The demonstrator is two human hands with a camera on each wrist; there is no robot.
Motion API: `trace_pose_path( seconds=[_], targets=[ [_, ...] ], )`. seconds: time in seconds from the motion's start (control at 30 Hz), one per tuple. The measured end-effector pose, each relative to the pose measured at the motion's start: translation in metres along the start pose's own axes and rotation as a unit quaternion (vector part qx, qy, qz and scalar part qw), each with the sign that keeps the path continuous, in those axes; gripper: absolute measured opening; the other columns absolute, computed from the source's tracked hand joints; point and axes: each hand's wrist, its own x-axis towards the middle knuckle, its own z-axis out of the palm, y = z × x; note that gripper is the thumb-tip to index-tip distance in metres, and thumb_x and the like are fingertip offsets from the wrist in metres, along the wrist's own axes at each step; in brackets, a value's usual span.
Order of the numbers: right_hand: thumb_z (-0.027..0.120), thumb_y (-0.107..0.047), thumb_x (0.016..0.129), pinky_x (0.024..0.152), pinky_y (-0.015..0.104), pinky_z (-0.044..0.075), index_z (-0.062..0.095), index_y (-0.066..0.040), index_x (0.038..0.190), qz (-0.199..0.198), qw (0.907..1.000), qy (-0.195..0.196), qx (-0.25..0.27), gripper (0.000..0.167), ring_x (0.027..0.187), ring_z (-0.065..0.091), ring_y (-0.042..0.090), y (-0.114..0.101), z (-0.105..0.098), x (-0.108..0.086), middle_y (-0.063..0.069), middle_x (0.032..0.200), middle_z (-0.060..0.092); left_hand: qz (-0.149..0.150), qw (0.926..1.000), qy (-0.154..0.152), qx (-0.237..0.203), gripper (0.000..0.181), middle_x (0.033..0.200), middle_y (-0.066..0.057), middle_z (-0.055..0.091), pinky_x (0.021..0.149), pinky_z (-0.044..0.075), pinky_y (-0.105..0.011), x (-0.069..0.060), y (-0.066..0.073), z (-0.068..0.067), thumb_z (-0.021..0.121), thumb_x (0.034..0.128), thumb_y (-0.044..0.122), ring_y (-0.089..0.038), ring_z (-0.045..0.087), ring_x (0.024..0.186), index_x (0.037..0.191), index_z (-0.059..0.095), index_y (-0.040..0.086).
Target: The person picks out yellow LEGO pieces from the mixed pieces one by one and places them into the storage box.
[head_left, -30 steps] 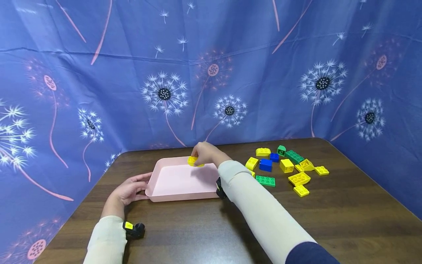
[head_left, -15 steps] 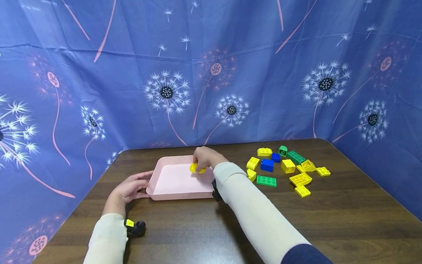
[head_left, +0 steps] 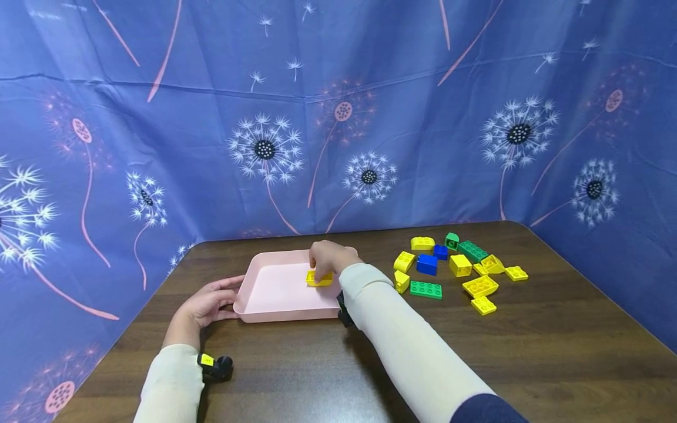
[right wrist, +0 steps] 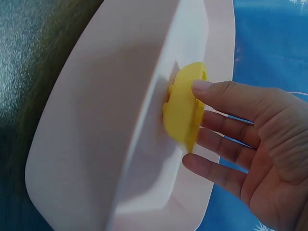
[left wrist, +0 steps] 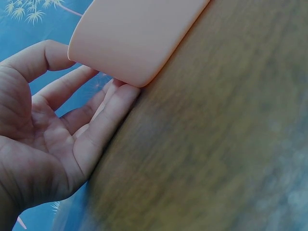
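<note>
A shallow pink tray (head_left: 280, 291) stands on the table. My left hand (head_left: 213, 304) is at its left end, with lightly bent fingers touching the outer wall near the corner, as the left wrist view (left wrist: 62, 110) also shows. My right hand (head_left: 330, 258) reaches into the tray and pinches a yellow toy brick (head_left: 319, 279) between thumb and fingers. In the right wrist view, that brick (right wrist: 184, 103) has a curved side, and its studs face the tray floor. Whether it rests fully on the floor cannot be told.
To the right lie several loose toy bricks, among them a green brick (head_left: 425, 289), a blue brick (head_left: 426, 264), a yellow brick (head_left: 480, 286) and a dark green brick (head_left: 472, 251). A patterned blue curtain (head_left: 317, 117) hangs behind the wooden table (head_left: 296, 376).
My right hand has lowered the yellow brick from the tray's back rim down to its floor, a little toward me. The left hand stays at the tray's left end.
</note>
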Motion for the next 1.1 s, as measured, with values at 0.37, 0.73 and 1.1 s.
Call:
trace_pose_path(
  seconds=[0.37,0.73,1.1],
  targets=[
    [0.084,-0.017,0.074,0.068,0.027,0.047,0.072,-0.008,0.101,-0.059,0.9981,-0.003,-0.016,0.031,0.076,0.054,0.016,0.005,-0.006,0.004,-0.001,0.085,0.062,0.0,0.9999,-0.005,0.009,0.064,0.123,-0.005,0.059,0.082,0.054,-0.042,0.001,-0.003,-0.004,0.052,0.0936,0.002,-0.015,0.062,0.1,0.152,0.026,-0.001],
    [0.082,-0.021,0.078,0.08,0.027,0.049,0.071,-0.007,0.109,-0.156,0.9874,-0.026,-0.01,0.036,0.088,0.058,0.016,0.012,-0.032,-0.023,0.003,0.097,0.066,-0.004,0.9998,-0.008,0.017,0.067,0.134,-0.008,0.053,0.084,0.054,-0.043,0.0,-0.002,-0.002,0.053,0.0939,0.003,-0.014,0.061,0.103,0.153,0.023,0.0],
    [0.082,-0.019,0.078,0.08,0.027,0.05,0.07,-0.007,0.111,-0.24,0.9704,0.018,0.016,0.037,0.09,0.061,0.018,0.032,-0.041,-0.07,0.001,0.102,0.069,-0.005,0.9999,-0.012,0.006,0.068,0.129,-0.003,0.055,0.085,0.053,-0.043,-0.001,0.0,0.001,0.054,0.0925,0.003,-0.012,0.061,0.102,0.153,0.023,-0.002]
  ],
)
